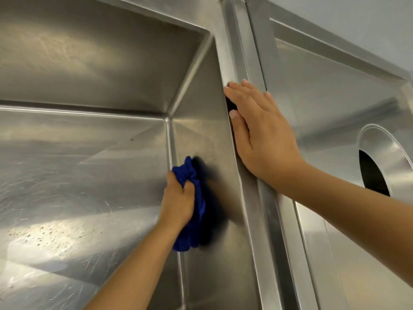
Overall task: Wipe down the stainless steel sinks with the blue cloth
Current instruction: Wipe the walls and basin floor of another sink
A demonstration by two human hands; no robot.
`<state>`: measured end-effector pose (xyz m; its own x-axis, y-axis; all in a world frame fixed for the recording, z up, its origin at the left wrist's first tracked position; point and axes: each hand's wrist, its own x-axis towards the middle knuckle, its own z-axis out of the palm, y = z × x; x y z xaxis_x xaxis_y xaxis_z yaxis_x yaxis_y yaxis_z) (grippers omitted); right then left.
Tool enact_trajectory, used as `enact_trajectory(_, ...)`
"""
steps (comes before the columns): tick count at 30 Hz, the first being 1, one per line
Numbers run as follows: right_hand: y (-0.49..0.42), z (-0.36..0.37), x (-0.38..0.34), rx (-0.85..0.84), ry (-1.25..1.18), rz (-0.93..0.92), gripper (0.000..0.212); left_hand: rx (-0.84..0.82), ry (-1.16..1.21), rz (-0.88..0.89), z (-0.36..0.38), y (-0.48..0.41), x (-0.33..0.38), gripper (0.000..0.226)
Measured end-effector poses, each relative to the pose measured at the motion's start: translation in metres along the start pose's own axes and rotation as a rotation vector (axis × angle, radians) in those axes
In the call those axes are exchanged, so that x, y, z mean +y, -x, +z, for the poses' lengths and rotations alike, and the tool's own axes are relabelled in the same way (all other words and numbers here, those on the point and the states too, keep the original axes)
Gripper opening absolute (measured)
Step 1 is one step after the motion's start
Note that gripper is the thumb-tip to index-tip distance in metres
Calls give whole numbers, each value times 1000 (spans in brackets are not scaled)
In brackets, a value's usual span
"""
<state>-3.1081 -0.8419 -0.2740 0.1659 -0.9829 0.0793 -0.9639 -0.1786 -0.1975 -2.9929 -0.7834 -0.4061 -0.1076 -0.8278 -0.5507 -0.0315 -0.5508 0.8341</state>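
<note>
- Mid-wipe: my left hand [178, 195], grip bunched round the blue cloth [192, 222], presses the right wall of the left sink [201, 121].
- My right hand [261, 135] lies flat, grip wide, on the divider [237, 41].
- Next I'd sweep lower along that wall.

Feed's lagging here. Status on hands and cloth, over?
Left hand grips blue cloth, pressed to right wall of left sink. Right hand flat on divider rim. Nothing blocking the wall.
</note>
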Motion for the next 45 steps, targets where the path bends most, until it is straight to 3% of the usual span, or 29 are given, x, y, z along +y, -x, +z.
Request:
enact_trajectory(2,1,0,-1,-11,8,1,43,-5,4,-32,1,2,-4,9)
enact_trajectory(8,3,1,0,6,25,-1,43,3,26,175,4,27,-9,20)
enact_trajectory(13,4,2,0,33,22,-13,43,10,-29,6,-2,-29,-47,8)
enact_trajectory(22,4,2,0,28,2,3,43,-18,-146,-210,-9,-48,-70,30)
enact_trajectory(30,5,2,1,27,-27,0,45,-20,-74,-60,-3,-16,-66,10)
enact_trajectory(36,4,2,5,59,-55,-22,42,3,-191,-138,-10,-38,-64,11)
enact_trajectory(38,4,3,4,61,-50,-15,43,-16,-94,-95,-10,-20,-37,9)
enact_trajectory(41,6,4,2,61,-41,-12,44,-48,81,105,-13,20,29,14)
enact_trajectory(45,5,4,2,54,-32,-12,45,-39,73,346,-4,36,67,14)
